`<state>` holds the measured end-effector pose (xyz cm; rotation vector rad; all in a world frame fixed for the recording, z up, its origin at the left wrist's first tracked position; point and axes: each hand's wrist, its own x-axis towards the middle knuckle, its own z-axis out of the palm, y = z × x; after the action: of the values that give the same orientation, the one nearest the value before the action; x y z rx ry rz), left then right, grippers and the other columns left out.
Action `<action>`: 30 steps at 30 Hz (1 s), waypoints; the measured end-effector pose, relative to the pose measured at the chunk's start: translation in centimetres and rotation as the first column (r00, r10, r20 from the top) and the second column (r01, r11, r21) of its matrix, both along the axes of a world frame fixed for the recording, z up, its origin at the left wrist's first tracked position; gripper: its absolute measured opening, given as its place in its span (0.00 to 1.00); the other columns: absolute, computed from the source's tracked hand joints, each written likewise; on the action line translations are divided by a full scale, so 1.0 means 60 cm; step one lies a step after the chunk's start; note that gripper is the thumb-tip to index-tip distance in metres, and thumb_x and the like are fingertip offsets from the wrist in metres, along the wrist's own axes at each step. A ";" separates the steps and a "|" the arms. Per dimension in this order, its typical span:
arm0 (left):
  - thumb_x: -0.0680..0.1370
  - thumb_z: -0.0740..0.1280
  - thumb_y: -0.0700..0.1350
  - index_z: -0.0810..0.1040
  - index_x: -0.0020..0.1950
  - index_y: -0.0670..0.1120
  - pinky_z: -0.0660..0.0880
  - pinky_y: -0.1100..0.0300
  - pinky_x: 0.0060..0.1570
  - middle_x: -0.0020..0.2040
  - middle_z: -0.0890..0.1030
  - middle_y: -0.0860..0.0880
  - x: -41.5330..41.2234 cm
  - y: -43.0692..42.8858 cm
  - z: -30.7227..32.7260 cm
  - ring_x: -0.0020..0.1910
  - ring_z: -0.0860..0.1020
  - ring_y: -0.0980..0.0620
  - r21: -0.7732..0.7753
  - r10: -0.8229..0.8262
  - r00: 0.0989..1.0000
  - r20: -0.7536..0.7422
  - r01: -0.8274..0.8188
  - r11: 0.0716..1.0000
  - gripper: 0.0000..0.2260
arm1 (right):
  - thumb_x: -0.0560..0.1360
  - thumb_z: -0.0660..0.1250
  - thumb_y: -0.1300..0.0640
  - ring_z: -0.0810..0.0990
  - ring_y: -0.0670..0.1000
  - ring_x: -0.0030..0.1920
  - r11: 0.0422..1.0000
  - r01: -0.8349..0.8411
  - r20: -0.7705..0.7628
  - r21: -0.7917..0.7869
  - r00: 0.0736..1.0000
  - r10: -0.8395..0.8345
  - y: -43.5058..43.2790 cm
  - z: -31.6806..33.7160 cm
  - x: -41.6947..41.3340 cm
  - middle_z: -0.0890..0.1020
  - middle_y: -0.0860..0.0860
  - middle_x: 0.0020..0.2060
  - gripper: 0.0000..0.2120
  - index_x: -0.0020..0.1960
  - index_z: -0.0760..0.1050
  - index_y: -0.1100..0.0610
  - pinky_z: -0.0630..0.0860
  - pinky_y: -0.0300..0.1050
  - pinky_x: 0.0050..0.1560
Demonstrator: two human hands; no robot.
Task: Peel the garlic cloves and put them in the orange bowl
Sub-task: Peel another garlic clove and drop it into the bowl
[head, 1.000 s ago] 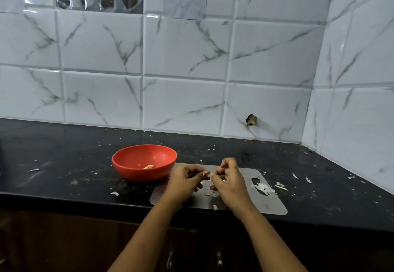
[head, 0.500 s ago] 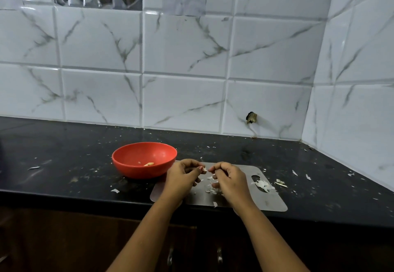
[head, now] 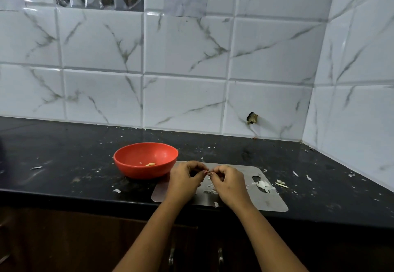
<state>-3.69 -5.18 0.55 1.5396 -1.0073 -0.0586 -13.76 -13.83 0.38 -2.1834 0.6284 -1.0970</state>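
The orange bowl (head: 132,154) stands on the black counter with one peeled garlic clove (head: 150,164) lying inside. Just right of it, my left hand (head: 185,181) and my right hand (head: 229,183) are held together over the steel cutting board (head: 270,201), fingers curled, fingertips meeting. They pinch a small garlic clove (head: 208,172) between them; it is almost wholly hidden by the fingers. White peel scraps (head: 210,187) lie on the board under the hands.
More garlic skin (head: 263,184) sits by the board's handle hole and a small piece (head: 281,183) just off its right edge. Peel flakes are scattered over the counter (head: 64,160). Tiled walls close the back and right; the counter's front edge runs just below the board.
Both hands have sunk slightly toward the board and stayed together, the fingertips working at the clove. The bowl and board have not moved.
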 end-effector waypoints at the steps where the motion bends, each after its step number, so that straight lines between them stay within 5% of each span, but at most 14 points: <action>1: 0.73 0.70 0.36 0.83 0.43 0.45 0.80 0.54 0.39 0.37 0.84 0.48 -0.001 0.000 0.000 0.36 0.81 0.47 0.003 -0.004 1.000 0.015 0.004 1.000 0.05 | 0.76 0.66 0.62 0.75 0.40 0.30 1.000 0.004 -0.013 -0.015 1.000 -0.004 0.001 0.000 0.001 0.78 0.46 0.32 0.06 0.45 0.81 0.59 0.70 0.32 0.32; 5: 0.73 0.70 0.36 0.83 0.41 0.47 0.81 0.54 0.41 0.35 0.84 0.49 -0.003 0.001 0.001 0.34 0.82 0.49 -0.008 -0.028 0.999 0.037 0.029 1.000 0.07 | 0.77 0.63 0.62 0.77 0.46 0.35 0.997 0.018 -0.077 -0.074 0.997 -0.023 0.001 -0.001 0.004 0.81 0.51 0.36 0.07 0.47 0.80 0.60 0.72 0.39 0.36; 8: 0.73 0.68 0.34 0.83 0.42 0.44 0.80 0.57 0.41 0.36 0.84 0.47 -0.004 0.001 0.002 0.34 0.82 0.50 0.002 -0.028 0.999 0.026 0.028 1.000 0.07 | 0.78 0.62 0.62 0.76 0.45 0.35 0.995 0.017 -0.101 -0.099 0.995 -0.027 0.000 -0.003 0.004 0.80 0.50 0.37 0.08 0.47 0.79 0.60 0.69 0.34 0.34; 16: 0.75 0.66 0.31 0.82 0.47 0.38 0.79 0.64 0.37 0.39 0.84 0.41 0.002 0.001 0.003 0.35 0.83 0.51 -0.112 -0.144 0.949 -0.280 0.117 0.987 0.06 | 0.77 0.64 0.61 0.74 0.41 0.30 0.999 -0.037 0.018 -0.004 0.999 0.037 0.001 0.002 -0.001 0.76 0.46 0.30 0.07 0.43 0.79 0.59 0.68 0.32 0.31; 30: 0.77 0.65 0.35 0.81 0.52 0.39 0.80 0.62 0.38 0.44 0.84 0.41 -0.001 -0.002 0.006 0.34 0.82 0.51 -0.054 -0.157 0.951 -0.267 0.148 0.988 0.07 | 0.77 0.66 0.59 0.74 0.39 0.29 0.993 -0.065 0.100 0.098 0.993 0.055 -0.006 0.000 -0.003 0.78 0.45 0.30 0.07 0.43 0.79 0.52 0.69 0.32 0.31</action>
<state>-3.77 -5.32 0.91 1.3769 -0.9014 -0.3503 -13.92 -14.17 0.35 -2.0367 0.5595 -1.1083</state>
